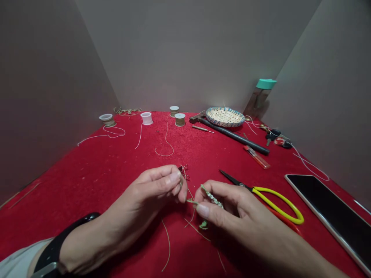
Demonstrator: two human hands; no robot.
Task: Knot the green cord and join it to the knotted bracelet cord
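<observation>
Plaited cord (pixel 211 197), a short green-and-tan strip, is pinched between the thumb and fingertips of your right hand (pixel 226 210), above the middle of the red cloth (pixel 87 173) and near your body. Your left hand (pixel 156 187) is just beside it, with thumb and fingers pressed together on what looks like a thin tan strand (pixel 189 193) running down from the fingertips; the fingers hide exactly how it is held. A small green knot (pixel 203 225) hangs below the plaited cord, and loose strand ends (pixel 168 243) trail onto the cloth. Keep both pinches close to the work and the strand taut, so the plait cannot slacken between your hands. A small reddish metal piece (pixel 182 168), too small to identify, shows just past your left fingertips. To your right lie yellow-handled scissors (pixel 278 202), partly over a red-handled tool (pixel 285 220), and a dark-screened tablet (pixel 327 220). Farther off are a red lighter (pixel 256 156), a black-handled hammer (pixel 228 133), a woven bamboo dish (pixel 225 117) and a thread spool (pixel 179 119). You can read no brand, label or writing on any of them; any print on the lighter is too small to make out.
</observation>
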